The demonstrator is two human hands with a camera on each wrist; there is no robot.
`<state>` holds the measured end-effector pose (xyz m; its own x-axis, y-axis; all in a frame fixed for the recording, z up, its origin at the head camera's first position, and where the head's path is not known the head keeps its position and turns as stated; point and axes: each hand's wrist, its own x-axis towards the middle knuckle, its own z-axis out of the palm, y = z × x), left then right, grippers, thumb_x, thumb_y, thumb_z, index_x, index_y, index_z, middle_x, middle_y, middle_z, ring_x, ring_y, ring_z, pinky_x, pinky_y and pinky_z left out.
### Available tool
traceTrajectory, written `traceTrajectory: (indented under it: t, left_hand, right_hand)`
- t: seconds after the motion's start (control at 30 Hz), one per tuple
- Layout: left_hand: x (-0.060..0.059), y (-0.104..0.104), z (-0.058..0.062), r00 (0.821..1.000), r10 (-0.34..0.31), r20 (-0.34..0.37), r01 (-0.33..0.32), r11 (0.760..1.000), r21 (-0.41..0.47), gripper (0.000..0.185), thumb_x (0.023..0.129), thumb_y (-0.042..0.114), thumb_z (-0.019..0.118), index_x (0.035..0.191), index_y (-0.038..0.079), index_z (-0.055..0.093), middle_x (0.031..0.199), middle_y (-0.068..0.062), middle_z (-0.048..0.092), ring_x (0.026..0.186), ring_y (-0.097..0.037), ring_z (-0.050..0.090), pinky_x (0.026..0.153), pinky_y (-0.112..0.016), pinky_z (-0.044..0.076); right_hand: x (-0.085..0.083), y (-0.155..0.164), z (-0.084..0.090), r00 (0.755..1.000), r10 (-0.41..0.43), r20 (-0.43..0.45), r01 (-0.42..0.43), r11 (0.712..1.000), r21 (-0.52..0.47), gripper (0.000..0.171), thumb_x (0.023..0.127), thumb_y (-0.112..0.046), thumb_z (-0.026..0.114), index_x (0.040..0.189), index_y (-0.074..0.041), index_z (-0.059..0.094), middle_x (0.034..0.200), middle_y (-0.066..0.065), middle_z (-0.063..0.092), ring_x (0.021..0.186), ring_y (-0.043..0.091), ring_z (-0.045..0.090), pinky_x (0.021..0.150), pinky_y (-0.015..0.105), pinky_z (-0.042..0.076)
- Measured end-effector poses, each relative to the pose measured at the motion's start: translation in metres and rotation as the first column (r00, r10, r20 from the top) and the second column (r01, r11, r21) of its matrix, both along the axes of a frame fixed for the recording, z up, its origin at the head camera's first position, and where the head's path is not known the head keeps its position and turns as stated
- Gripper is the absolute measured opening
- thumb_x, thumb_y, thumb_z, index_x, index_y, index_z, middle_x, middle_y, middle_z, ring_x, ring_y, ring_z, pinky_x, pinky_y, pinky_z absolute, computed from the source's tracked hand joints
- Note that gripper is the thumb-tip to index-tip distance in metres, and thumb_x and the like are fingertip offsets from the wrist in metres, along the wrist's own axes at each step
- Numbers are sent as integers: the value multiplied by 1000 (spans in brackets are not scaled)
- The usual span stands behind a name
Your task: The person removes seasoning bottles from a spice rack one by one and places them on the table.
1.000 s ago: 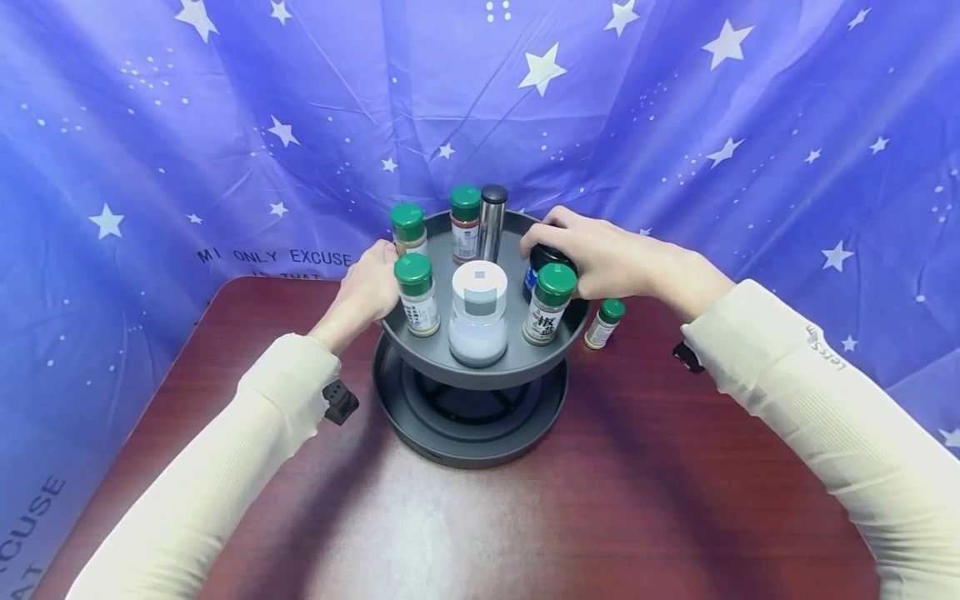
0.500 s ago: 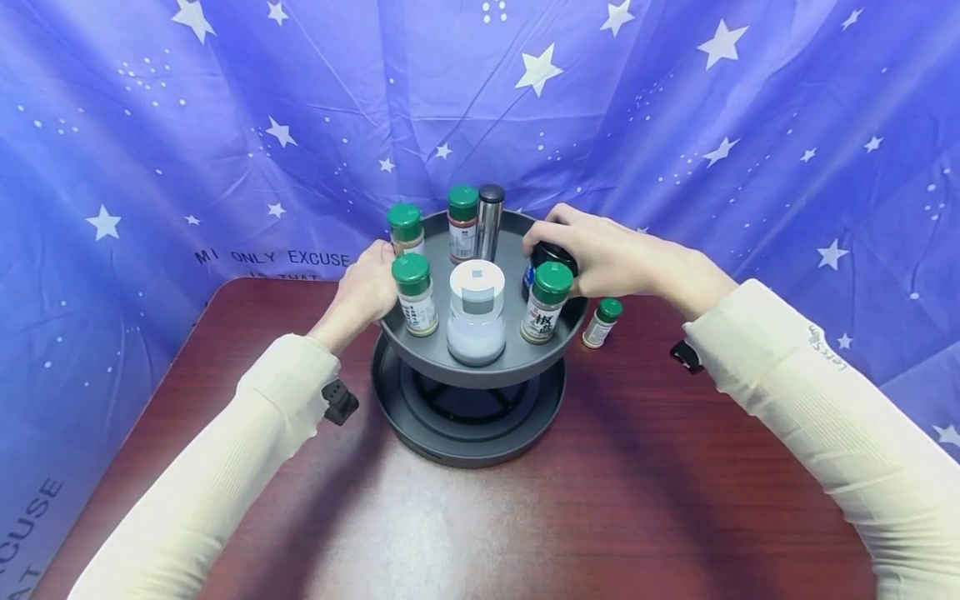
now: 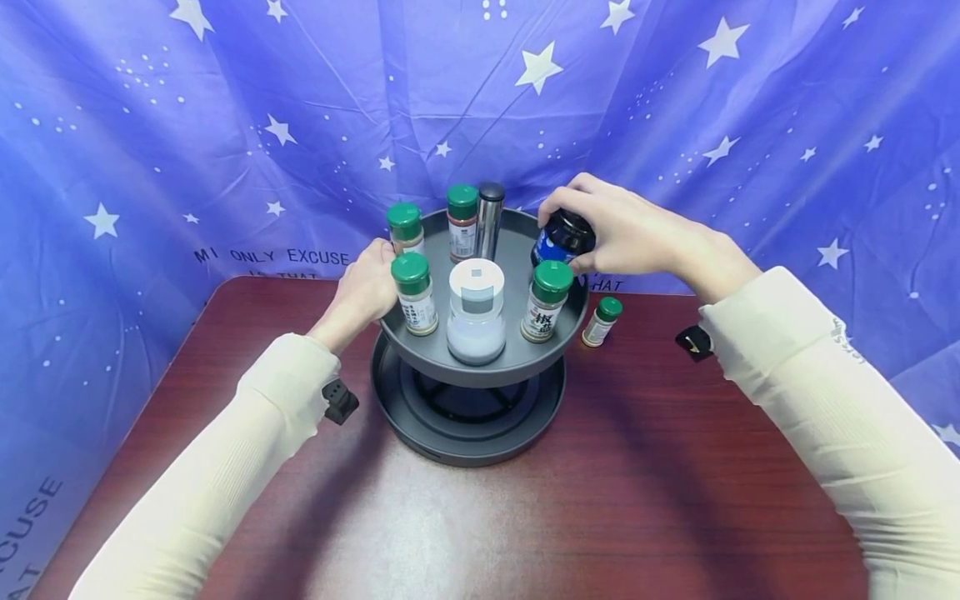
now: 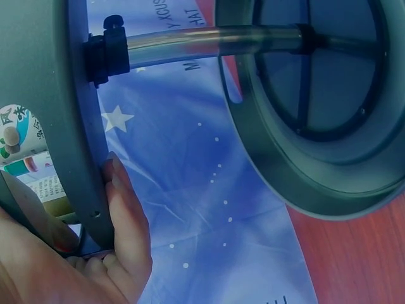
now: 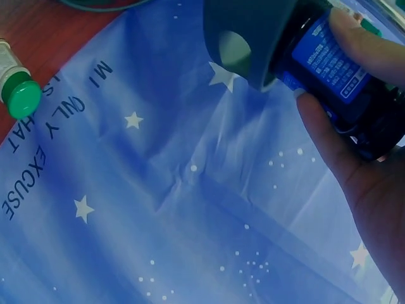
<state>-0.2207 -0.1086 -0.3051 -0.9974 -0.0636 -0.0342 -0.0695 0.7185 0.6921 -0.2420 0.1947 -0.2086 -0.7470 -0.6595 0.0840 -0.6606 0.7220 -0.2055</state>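
Observation:
My right hand point(image 3: 637, 229) grips a dark jar with a blue label point(image 3: 558, 246) over the back right of a two-tier grey turntable's upper tray point(image 3: 480, 375). In the right wrist view, thumb and fingers wrap the jar point(image 5: 329, 57) near the tray's rim; its base is hidden. My left hand point(image 3: 365, 283) holds the tray's left rim, with fingers beneath it in the left wrist view. Green-capped spice bottles point(image 3: 550, 304) stand on the tray around a white-lidded clear jar point(image 3: 476, 321). A slim metallic cylinder with a black top point(image 3: 490, 221) stands at the back.
A smaller green-capped bottle point(image 3: 602, 322) stands on the reddish-brown table point(image 3: 675, 467), right of the turntable. The lower tray point(image 3: 465, 454) sits beneath the upper one, joined by a metal post point(image 4: 183, 49). A blue star-patterned curtain point(image 3: 322, 100) hangs behind the table.
My right hand and the dark jar have moved up and to the right in the head view, showing more of the blue label. My left hand stays on the rim.

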Motion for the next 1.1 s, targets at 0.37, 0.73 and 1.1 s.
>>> traceTrajectory:
  t: [0.37, 0.73, 1.1]
  left_hand:
    - [-3, 0, -1, 1000, -3, 11, 2, 1000, 12, 51, 106, 38, 13, 130, 9, 47, 127, -18, 57, 121, -40, 55, 99, -53, 44]
    - [-3, 0, -1, 1000, -9, 2, 9, 1000, -4, 50, 106, 36, 13, 129, 7, 47, 127, -18, 57, 121, -40, 55, 100, -53, 44]
    - [-6, -1, -2, 1000, -11, -10, 10, 1000, -12, 50, 106, 35, 14, 128, 5, 48, 125, -19, 57, 119, -40, 55, 99, -53, 44]
  right_hand:
    - [1, 7, 11, 999, -34, -5, 34, 999, -32, 57, 75, -10, 84, 125, -15, 56, 126, 15, 49, 115, 32, 51, 100, 55, 45]
    - [0, 17, 19, 996, -88, -29, 87, 995, -56, 60, 73, -9, 85, 125, -15, 56, 119, 14, 51, 110, 29, 50, 94, 51, 44]
    - [-12, 33, 23, 987, -149, -61, 144, 986, -82, 59, 73, -8, 84, 125, -12, 57, 123, 18, 51, 115, 34, 48, 95, 56, 43]
